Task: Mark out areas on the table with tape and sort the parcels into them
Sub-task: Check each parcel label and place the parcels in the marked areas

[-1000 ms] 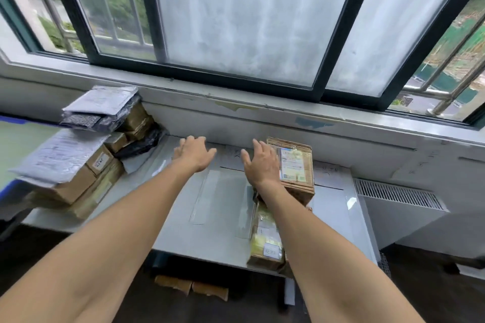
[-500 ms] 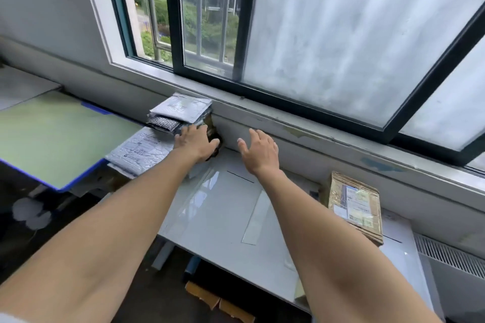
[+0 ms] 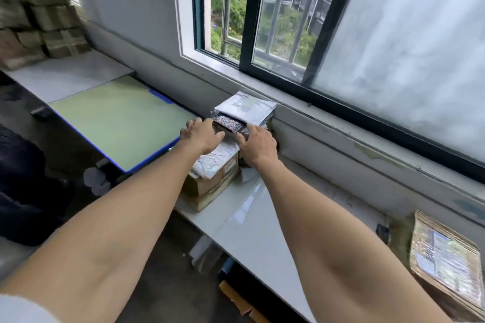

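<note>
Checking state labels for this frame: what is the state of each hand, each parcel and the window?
left hand, fingers flat at the left end of the dark patterned parcel
right hand, fingertips at that parcel's right edge, grip unclear
grey mailer, lying flat on the dark patterned parcel
cardboard box, closed, under the other parcels
labelled parcel, sealed, alone at the right end of the table
window, partly slid open
</note>
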